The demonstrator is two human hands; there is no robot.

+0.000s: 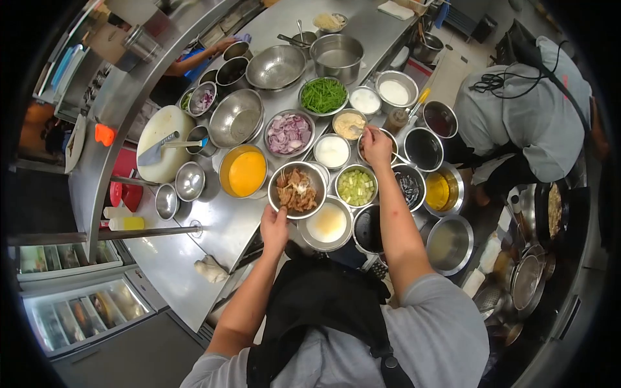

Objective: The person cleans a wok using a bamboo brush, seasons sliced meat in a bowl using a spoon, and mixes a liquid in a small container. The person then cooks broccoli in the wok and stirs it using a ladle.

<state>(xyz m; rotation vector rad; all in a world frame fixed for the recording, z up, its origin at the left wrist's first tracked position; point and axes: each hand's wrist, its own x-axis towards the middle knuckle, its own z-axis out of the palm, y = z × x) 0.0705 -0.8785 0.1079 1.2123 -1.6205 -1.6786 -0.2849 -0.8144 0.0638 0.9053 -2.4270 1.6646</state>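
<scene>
My left hand (274, 227) grips the rim of a metal bowl (297, 190) holding brown meat pieces with white powder on top. My right hand (377, 146) is closed on a small spoon (355, 130), its tip by the bowl of pale yellow paste (348, 125). Between my hands are a bowl of white powder (332, 151) and a bowl of chopped green vegetable (356, 187). Below the meat sits a bowl of cloudy liquid (326, 224). Sliced red onion (289, 134) and cut green stalks (324, 96) lie in bowls farther back.
Orange liquid (247, 173) fills a bowl at left, near a white cutting board (165, 145) with a cleaver (158, 148). Yellow oil (437, 189) and dark sauce (423, 149) stand at right. A person in grey (524, 110) bends at right; another person's arm (196, 61) reaches in at upper left.
</scene>
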